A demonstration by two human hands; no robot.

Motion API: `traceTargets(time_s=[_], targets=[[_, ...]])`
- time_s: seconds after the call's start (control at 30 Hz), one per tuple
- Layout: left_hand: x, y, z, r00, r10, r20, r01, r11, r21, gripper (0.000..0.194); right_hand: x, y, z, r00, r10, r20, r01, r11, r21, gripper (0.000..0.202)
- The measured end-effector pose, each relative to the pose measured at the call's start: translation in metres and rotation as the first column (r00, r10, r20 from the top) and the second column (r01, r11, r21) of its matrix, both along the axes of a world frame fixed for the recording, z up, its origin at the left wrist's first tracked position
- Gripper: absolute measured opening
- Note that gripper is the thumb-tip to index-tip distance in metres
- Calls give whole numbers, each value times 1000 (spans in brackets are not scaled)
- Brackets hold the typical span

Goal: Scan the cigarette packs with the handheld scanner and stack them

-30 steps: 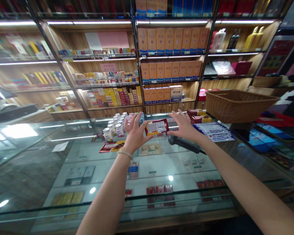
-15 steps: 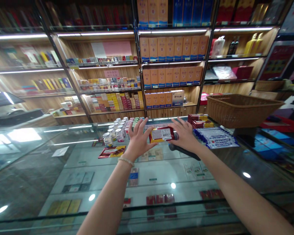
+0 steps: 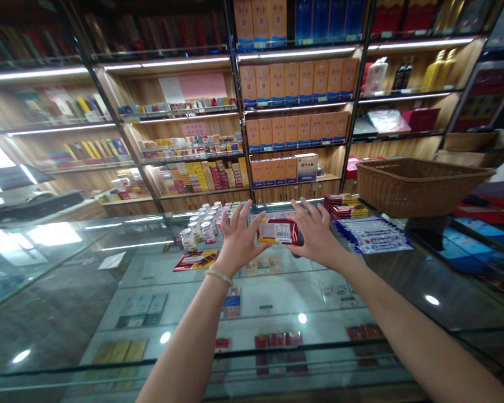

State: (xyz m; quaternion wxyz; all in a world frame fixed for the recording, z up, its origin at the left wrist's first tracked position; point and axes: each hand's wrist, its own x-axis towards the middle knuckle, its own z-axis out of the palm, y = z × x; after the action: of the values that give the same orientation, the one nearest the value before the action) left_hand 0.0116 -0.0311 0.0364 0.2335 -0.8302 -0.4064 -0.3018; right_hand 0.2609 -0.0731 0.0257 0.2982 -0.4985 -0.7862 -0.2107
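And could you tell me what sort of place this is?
Most likely a shop: packs are displayed under a glass counter, and the shelves behind hold rows of boxes.

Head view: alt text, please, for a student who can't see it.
A person's left hand and right hand hold a red-and-yellow packet between them, barcode showing, above a glass counter. Jars stand to the left, a wicker basket to the right, shelves behind.

The near glass counter (image 3: 285,280) offers passage; jars (image 3: 209,231) crowd behind left hand (image 3: 240,238); basket (image 3: 420,190) blocks far right.
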Motion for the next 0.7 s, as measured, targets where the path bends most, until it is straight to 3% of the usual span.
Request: traceTargets(time_s=[0.4,0.6,0.7], targets=[[12,-8,-3,997,-54,-55,58,996,71,70,-8,-5,2,999,17,36,-21,993,115,57],[16,-9,-5,994,-81,-67,87,993,77,63,-13,-9,3,997,41,70,-48,994,99,58],[15,-9,-5,998,-69,-13,69,996,61,62,-7,-9,6,996,82,31,-83,996,32,71]])
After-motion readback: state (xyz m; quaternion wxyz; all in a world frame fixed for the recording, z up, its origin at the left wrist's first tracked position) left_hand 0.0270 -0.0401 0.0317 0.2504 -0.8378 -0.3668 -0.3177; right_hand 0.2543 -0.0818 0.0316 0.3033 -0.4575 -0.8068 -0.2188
